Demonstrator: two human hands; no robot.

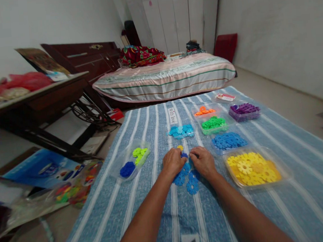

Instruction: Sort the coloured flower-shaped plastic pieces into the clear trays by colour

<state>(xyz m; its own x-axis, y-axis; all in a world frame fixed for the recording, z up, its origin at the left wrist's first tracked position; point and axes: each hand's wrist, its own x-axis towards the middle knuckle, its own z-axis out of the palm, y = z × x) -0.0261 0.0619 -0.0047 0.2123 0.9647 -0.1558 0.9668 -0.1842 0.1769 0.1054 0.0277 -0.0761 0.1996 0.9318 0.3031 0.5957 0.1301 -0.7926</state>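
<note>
Discs (185,168) are being pinched by left fingers (179,154), long axis pointing toward the bed (160,76); any grip by right fingers (195,152) cannot be told.

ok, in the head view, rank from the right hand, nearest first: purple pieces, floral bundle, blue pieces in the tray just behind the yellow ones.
1. Blue pieces: just right of the right hand.
2. Purple pieces: farther out, forward and right.
3. Floral bundle: farthest, ahead and left, on the bed.
</note>
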